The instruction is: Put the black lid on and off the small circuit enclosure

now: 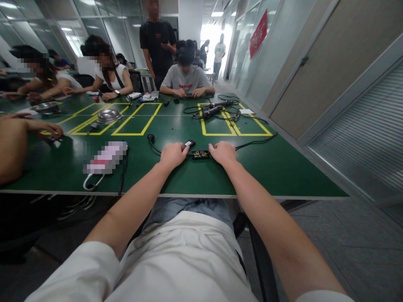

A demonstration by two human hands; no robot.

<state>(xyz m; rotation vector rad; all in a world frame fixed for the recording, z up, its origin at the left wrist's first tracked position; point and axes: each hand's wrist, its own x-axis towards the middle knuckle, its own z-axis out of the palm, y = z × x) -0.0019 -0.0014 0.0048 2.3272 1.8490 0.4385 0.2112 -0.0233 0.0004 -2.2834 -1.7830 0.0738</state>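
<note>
My left hand [173,154] and my right hand [223,152] rest on the green table [283,167], one on either side of a small black device [200,154] with coloured buttons. Both hands are curled, knuckles up, with fingertips at the device's ends. A small black box with a white label [189,143] lies just beyond my left fingers, joined to a black cable [153,141]. Another cable [255,141] runs off to the right from near my right hand.
Yellow tape rectangles [135,119] mark the table. Metal bowls [108,116] stand at the left, a blurred pink-white object [105,158] near the front edge, and black tools with cables [214,110] further back. Several people sit around the table; someone's arm [19,142] reaches in from the left.
</note>
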